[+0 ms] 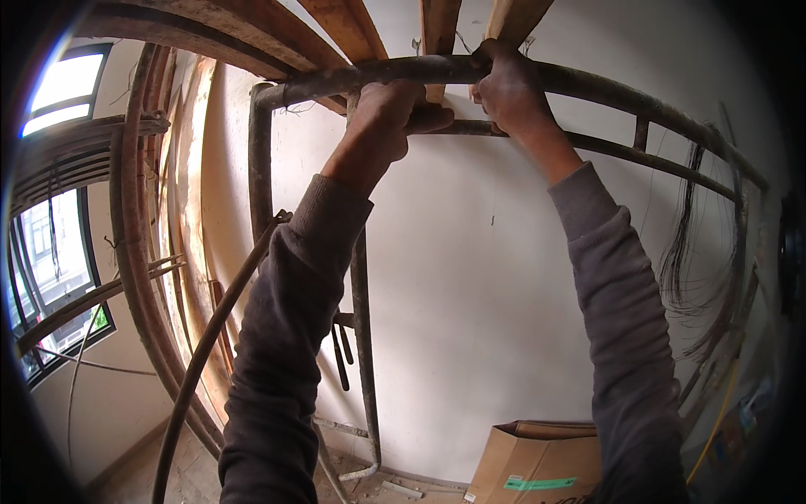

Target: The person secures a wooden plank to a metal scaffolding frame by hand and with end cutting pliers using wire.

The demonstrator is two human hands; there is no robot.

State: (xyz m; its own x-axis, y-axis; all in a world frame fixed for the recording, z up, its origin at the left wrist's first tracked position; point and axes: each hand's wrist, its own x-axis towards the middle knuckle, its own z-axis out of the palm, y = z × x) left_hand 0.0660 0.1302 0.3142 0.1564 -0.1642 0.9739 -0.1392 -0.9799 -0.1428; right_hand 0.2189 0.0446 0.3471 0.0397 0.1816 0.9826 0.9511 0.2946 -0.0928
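Both my arms reach up to a rusty metal scaffold frame [604,94] with a curved top tube and a thinner tube below it. My right hand [514,91] is wrapped round the top tube, its fingertips over the upper edge beside a wooden plank [514,21]. To its left, my left hand [386,118] is closed against the underside of the same tube, thumb side toward the right. What lies inside its fingers is hidden. Several wooden planks [340,29] rest above the frame and run away from me.
An open cardboard box [537,462] with green tape stands on the floor by the white wall [470,319]. A bent rod [222,315] slants past my left arm. Dark wires [684,235] hang from the frame at right. Windows [54,252] and more scaffold tubes [134,218] are at left.
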